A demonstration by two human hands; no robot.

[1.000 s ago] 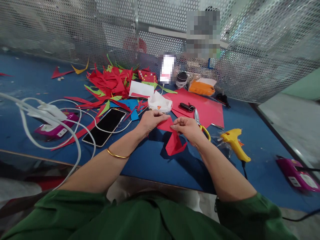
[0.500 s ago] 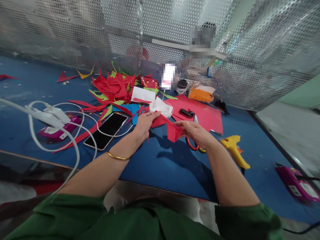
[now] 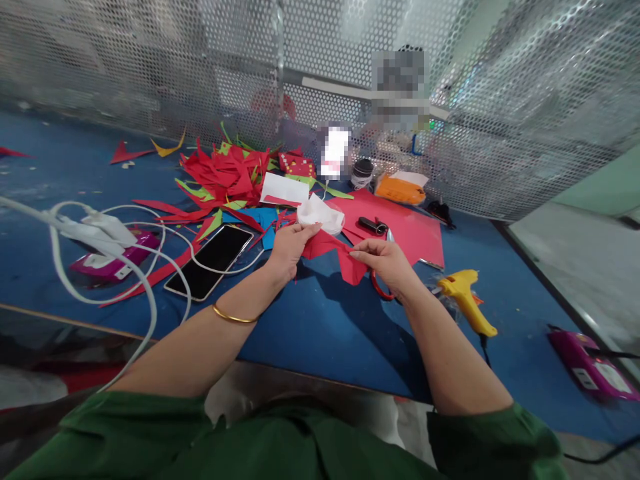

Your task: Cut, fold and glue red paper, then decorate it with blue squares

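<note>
A folded piece of red paper (image 3: 351, 268) is stretched between my two hands above the blue table. My left hand (image 3: 289, 250) pinches its left end near a white crumpled tissue (image 3: 321, 215). At the other side, my right hand (image 3: 385, 261) grips the paper between thumb and fingertips. Scissors (image 3: 381, 287) with a red handle lie under and behind my right hand, partly hidden by it. Beyond the hands rests a large red sheet (image 3: 413, 230) with a black-handled item (image 3: 371, 225) on it.
Left of my hands are a black-screened phone (image 3: 213, 262), white cables (image 3: 155, 300) and a purple power strip (image 3: 113, 263). Behind is a heap of red paper scraps (image 3: 227, 170). A yellow glue gun (image 3: 469, 301) and another purple power strip (image 3: 590, 367) lie right. Perforated metal mesh (image 3: 175, 73) stands behind.
My right hand has shifted its grip on the red paper, the thumb and fingers now pinching higher along its edge. The left hand holds its end as before.
</note>
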